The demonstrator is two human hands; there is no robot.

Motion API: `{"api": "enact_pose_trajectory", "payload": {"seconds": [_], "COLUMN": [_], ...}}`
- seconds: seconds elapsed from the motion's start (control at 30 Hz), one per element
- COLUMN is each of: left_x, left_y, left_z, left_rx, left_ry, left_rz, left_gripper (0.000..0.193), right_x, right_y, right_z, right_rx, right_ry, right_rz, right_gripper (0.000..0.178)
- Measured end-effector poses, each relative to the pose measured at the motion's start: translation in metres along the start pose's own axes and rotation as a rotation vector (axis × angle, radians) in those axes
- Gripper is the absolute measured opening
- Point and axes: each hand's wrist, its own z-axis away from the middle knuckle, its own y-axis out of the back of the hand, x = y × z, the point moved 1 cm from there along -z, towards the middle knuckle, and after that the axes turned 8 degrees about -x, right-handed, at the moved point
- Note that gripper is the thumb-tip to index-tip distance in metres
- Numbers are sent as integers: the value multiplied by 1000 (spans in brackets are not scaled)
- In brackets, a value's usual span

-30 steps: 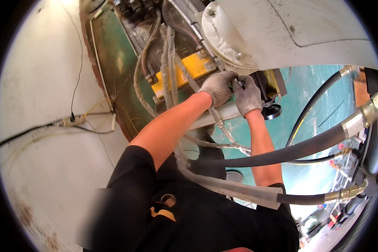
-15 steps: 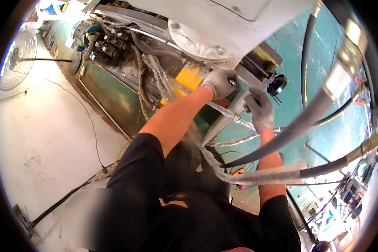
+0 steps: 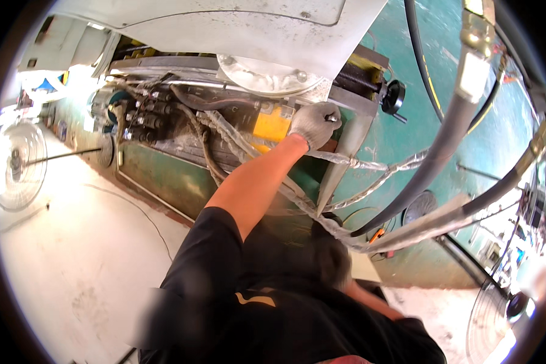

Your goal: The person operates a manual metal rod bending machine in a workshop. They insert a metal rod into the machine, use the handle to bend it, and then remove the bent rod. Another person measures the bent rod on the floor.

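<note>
Though mostly hidden — shiny piece [image 3: 330, 117] within curled left grip [image 3: 314, 125].

Two gloved hands [image 3: 315, 124] [image 3: 333, 261] show at 1 and 5 o'clock, two fans [image 3: 19, 159] [image 3: 491, 321] at 9 and 4, two thick hoses [image 3: 423, 164] [image 3: 490, 192] toward 3, one black handwheel [image 3: 395, 96] at 2, one yellow block [image 3: 273, 123] at 12.

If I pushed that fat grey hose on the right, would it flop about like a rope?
Probably not: the grey hose bends in one wide, smooth curve, so it looks stiff but springy. It's likely heavy, being thick with a chunky metal fitting. It may spring back rather than roll, since that fitting seems to hold its upper end.
</note>
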Motion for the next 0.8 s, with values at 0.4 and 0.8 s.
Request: {"api": "enact_pose_trajectory", "payload": {"seconds": [0.4,0.8], "left_x": [-34,-235], "left_y": [21,88], "left_z": [20,42], "left_rx": [-211,174], "left_ry": [-164,393], "left_rz": [243,992], "left_gripper": [13,10], "right_x": [65,122], "right_y": [-55,-155], "right_z": [-369,-461], "right_rx": [270,749], "right_ry": [96,-429], "right_rz": [-1838,-749], "right_gripper": [17,30]}}
